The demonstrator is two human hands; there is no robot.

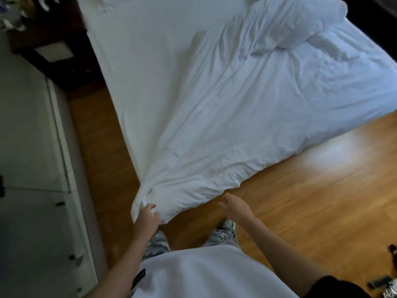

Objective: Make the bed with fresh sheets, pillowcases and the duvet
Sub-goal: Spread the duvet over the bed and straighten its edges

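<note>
Our left hand [148, 216] had its fingers curled into a bunched corner of the duvet [236, 117], pinching a fistful of white cloth at the foot corner of the bed [133, 61], where the cloth hung down past the mattress edge. Our right hand [233, 206] hovered just beside the duvet's lower hem, touching nothing, with fingers loosely bent and nothing in them. From the gripped corner the duvet fanned out across the bed in long creases, covering the right part and leaving a smooth strip of sheet [137, 67] bare on the left; its far end was heaped in a puffy fold near the head. Part of the hem spilled over the foot edge toward the wooden floor [300, 190]. We judged the duvet soft, bulky and fairly light, limp enough to sag and wrinkle wherever it was not held, and unlikely to slip from a firm pinch. The best hold seemed to be the two foot corners, one in each hand, so the free hand would do well to find the hem further along. A white cabinet [32, 147] stood at our left.
</note>
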